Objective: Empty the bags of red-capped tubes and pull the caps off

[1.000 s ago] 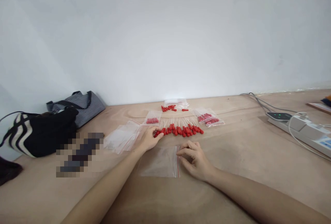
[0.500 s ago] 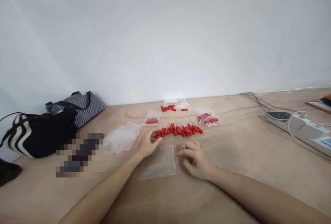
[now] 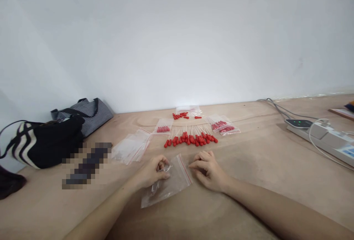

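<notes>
A clear zip-lock bag (image 3: 173, 184) with a red seal line lies at a slant on the table between my hands. My left hand (image 3: 155, 171) pinches its upper left edge, and the film is creased and slightly raised there. At the seal end, my right hand (image 3: 208, 170) rests on the table with fingers half bent and thumb apart, holding nothing visible. Whether its fingertips touch the bag is hard to tell. Beyond both hands lies a fanned row of droppers (image 3: 190, 139) with red bulbs toward me and thin pale tubes pointing away.
Flat clear bags (image 3: 128, 147) overlap at the left. Filled bags lie by the row, one at left (image 3: 163, 128) and several at right (image 3: 222, 126). Loose red bulbs (image 3: 181, 115) sit near the wall. Cloth bags (image 3: 55, 144) stand far left; a power strip (image 3: 326, 136) with cables is at right.
My left hand has moved from the row's left end back toward me and taken hold of the bag's edge. The bag has turned and creased. My right hand has barely moved.
</notes>
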### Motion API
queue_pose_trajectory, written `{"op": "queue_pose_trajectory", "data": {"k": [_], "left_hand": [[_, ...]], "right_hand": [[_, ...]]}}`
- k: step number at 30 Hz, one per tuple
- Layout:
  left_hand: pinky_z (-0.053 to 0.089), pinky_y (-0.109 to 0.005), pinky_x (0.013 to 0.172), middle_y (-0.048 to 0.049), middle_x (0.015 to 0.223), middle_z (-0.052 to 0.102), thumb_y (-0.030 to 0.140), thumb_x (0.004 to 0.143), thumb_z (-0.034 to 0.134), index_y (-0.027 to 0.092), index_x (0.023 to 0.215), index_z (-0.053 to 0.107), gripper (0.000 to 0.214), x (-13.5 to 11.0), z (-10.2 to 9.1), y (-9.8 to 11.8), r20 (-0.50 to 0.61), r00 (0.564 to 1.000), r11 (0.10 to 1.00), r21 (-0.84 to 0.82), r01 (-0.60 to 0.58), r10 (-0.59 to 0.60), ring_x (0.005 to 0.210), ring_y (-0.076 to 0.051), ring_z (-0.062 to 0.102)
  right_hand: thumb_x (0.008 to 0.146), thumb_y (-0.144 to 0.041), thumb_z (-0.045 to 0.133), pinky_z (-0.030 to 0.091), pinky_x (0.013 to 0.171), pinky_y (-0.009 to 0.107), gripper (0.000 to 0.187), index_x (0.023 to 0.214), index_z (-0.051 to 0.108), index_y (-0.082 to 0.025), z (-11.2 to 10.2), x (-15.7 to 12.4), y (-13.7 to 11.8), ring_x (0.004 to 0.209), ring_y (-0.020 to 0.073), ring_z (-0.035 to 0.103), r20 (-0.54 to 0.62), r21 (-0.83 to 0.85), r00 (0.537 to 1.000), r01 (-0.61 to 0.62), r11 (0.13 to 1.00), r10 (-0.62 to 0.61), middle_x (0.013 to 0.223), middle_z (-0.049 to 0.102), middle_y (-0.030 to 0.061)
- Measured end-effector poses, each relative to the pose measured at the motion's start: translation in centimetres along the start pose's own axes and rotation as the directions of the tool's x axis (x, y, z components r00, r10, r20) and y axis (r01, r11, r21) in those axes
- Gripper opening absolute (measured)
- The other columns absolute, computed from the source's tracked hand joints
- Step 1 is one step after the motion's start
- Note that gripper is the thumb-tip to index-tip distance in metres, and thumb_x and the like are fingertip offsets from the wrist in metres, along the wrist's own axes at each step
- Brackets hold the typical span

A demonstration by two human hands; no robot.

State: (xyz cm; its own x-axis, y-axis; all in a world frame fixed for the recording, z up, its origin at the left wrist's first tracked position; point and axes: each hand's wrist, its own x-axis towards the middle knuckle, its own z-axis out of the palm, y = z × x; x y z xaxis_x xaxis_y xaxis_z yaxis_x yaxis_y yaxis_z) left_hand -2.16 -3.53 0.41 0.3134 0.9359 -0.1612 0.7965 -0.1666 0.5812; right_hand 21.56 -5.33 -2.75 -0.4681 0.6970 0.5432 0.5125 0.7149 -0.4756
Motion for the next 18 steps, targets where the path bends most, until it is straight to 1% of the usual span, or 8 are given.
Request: {"op": "queue_pose_trajectory", "data": {"k": [3, 6, 7, 9, 12, 14, 17, 18], "left_hand": [[0.038, -0.022, 0.056, 0.0043, 0.065, 0.055, 0.023, 0.067, 0.050, 0.021, 0.090, 0.048, 0.024, -0.5, -0.8, -0.1, -0.042, 0.999, 0.999, -0.026, -0.035, 0.034, 0.059, -0.013, 0.052], [0.040, -0.023, 0.059, 0.0022, 0.070, 0.059, 0.024, 0.069, 0.046, 0.022, 0.086, 0.049, 0.017, -0.5, -4.1, -0.9, -0.188, 0.978, 0.993, 0.099, -0.069, 0.087, 0.064, -0.014, 0.055], [0.041, -0.023, 0.061, 0.0018, 0.071, 0.060, 0.025, 0.070, 0.045, 0.022, 0.084, 0.049, 0.015, -0.2, -5.6, -1.4, -0.260, 0.960, 0.987, 0.149, -0.063, 0.100, 0.066, -0.015, 0.056], [0.041, -0.025, 0.066, 0.0005, 0.074, 0.061, 0.026, 0.070, 0.045, 0.022, 0.079, 0.049, 0.010, 0.9, -8.7, -3.0, -0.450, 0.886, 0.966, 0.259, 0.014, 0.108, 0.071, -0.017, 0.057], [0.038, -0.032, 0.078, -0.0013, 0.079, 0.064, 0.027, 0.071, 0.048, 0.021, 0.078, 0.051, 0.010, 3.3, -11.8, -6.0, -0.568, 0.818, 0.915, 0.372, 0.154, 0.094, 0.081, -0.021, 0.058], [0.035, -0.038, 0.084, -0.0020, 0.082, 0.064, 0.023, 0.071, 0.049, 0.020, 0.076, 0.053, 0.007, 4.9, -12.4, -7.8, -0.559, 0.825, 0.914, 0.371, 0.166, 0.077, 0.086, -0.023, 0.057], [0.032, -0.044, 0.086, -0.0028, 0.079, 0.065, 0.019, 0.068, 0.052, 0.019, 0.071, 0.055, 0.005, 6.6, -11.7, -9.6, -0.527, 0.848, 0.934, 0.326, 0.146, 0.052, 0.086, -0.025, 0.057], [0.033, -0.044, 0.086, -0.0032, 0.079, 0.065, 0.019, 0.066, 0.053, 0.019, 0.071, 0.056, 0.005, 7.1, -11.5, -9.9, -0.533, 0.845, 0.942, 0.309, 0.134, 0.054, 0.085, -0.025, 0.057]], "right_hand": [[0.067, -0.004, 0.049, 0.029, 0.070, 0.032, 0.025, 0.083, 0.060, -0.021, -0.1, 0.0, -0.1, 0.077, 0.0138, 0.050, -0.002, -0.002, 1.000, -0.006, 1.000, 0.006, 0.082, 0.056, 0.0014], [0.067, -0.004, 0.049, 0.029, 0.070, 0.031, 0.025, 0.083, 0.059, -0.020, -0.1, 0.0, -0.1, 0.077, 0.0132, 0.049, 0.002, 0.004, 1.000, -0.004, 1.000, 0.004, 0.082, 0.056, 0.0010], [0.068, -0.004, 0.049, 0.029, 0.070, 0.031, 0.025, 0.083, 0.059, -0.021, -0.1, 0.0, -0.1, 0.077, 0.0133, 0.050, 0.001, 0.006, 1.000, -0.002, 1.000, 0.002, 0.082, 0.056, 0.0010], [0.069, -0.005, 0.049, 0.029, 0.071, 0.031, 0.024, 0.083, 0.059, -0.021, -0.1, 0.0, -0.1, 0.078, 0.0134, 0.050, -0.001, 0.003, 1.000, 0.001, 1.000, -0.001, 0.082, 0.056, 0.0012], [0.070, -0.006, 0.049, 0.029, 0.070, 0.031, 0.022, 0.083, 0.059, -0.021, -0.1, 0.0, 0.0, 0.077, 0.0137, 0.050, -0.004, -0.004, 1.000, 0.002, 1.000, -0.002, 0.082, 0.057, 0.0015], [0.070, -0.006, 0.049, 0.029, 0.069, 0.031, 0.022, 0.083, 0.059, -0.021, -0.1, 0.0, 0.0, 0.077, 0.0138, 0.051, -0.002, -0.006, 1.000, 0.002, 1.000, -0.002, 0.082, 0.056, 0.0015], [0.070, -0.006, 0.049, 0.030, 0.071, 0.031, 0.022, 0.083, 0.059, -0.021, -0.1, 0.0, -0.1, 0.078, 0.0137, 0.051, -0.001, 0.000, 1.000, 0.000, 1.000, 0.000, 0.082, 0.056, 0.0015], [0.071, -0.006, 0.049, 0.030, 0.071, 0.031, 0.022, 0.082, 0.059, -0.021, -0.1, 0.0, -0.1, 0.078, 0.0136, 0.051, -0.001, 0.001, 1.000, -0.003, 1.000, 0.003, 0.082, 0.056, 0.0014]]}}
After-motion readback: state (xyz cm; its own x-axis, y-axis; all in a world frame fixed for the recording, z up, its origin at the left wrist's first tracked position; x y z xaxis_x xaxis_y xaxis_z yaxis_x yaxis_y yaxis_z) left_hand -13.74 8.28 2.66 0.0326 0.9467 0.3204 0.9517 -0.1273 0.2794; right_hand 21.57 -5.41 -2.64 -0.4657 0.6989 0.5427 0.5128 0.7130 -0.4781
